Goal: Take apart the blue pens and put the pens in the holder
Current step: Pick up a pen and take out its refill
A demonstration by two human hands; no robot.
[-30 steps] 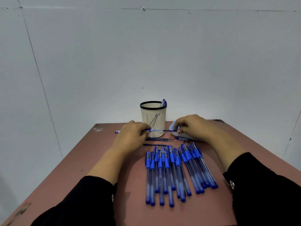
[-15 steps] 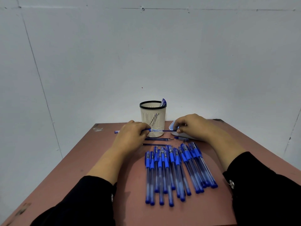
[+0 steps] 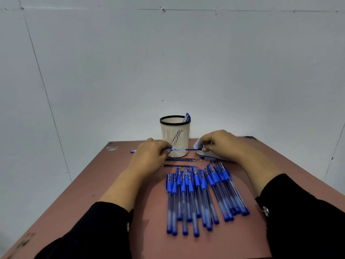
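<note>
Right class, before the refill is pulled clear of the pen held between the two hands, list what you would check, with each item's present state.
1. Left hand grips the pen barrel: ok.
2. Right hand pinches the refill end: ok.
3. Holder stands upright behind the pen: ok.
4. Room in the holder: ok, only one piece pokes above the rim.
5. Loose refills lie apart from the hands: ok.
6. Refill fully free of the barrel: cannot tell.
</note>
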